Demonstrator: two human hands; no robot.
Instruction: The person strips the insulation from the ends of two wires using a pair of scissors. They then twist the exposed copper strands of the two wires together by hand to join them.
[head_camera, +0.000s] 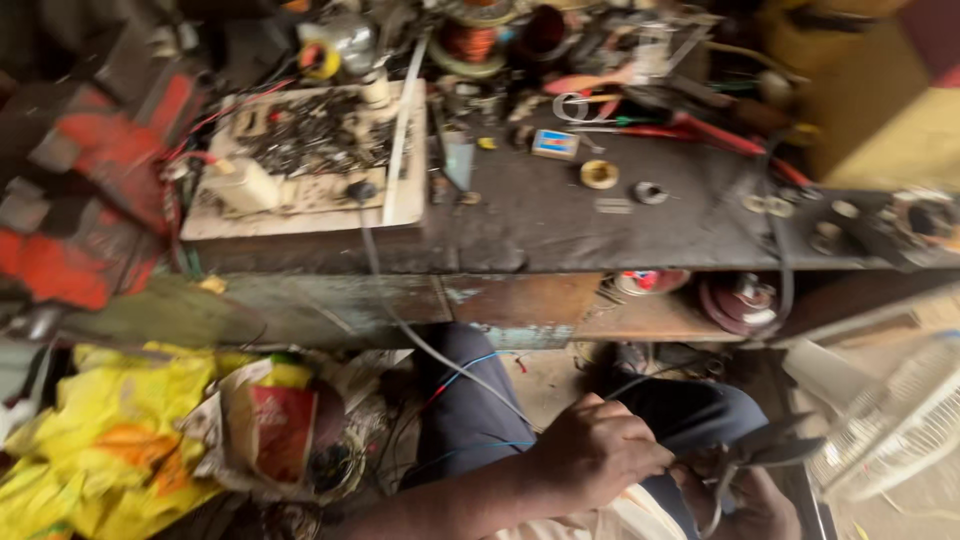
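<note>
Cluttered and dark, the workshop table (560, 215) runs across the upper half of the view, its top strewn with small parts. At about ten o'clock on it lies a pale board (300, 190) heaped with dark screws and scraps, a white strip (403, 130) leaning along its right edge. Near twelve o'clock a copper wire spool (470, 42) stands among tangled tools, and a small blue box (555, 144) lies just below it, with a yellowish ring (599, 174) and a metal washer (650, 192) beside. Red-handled tools (700, 130) lie toward two o'clock. Under the tabletop a shelf (650, 318) holds a dark red round part (738, 302).

At about eight o'clock, crumpled yellow plastic bags (110, 430) lie on the floor next to a torn paper package (275, 425).

Low at five o'clock, the person's left hand (598, 450) is clenched in a fist, its grip closed around thin wires (700, 470) above the lap in dark blue trousers (470, 400). The right hand (755, 505) sits just below and to the right, touching the same wires and a dark, blurred piece (770, 445); whether its grip is closed I cannot tell. A white fan grille (900, 420) stands at four o'clock.
</note>
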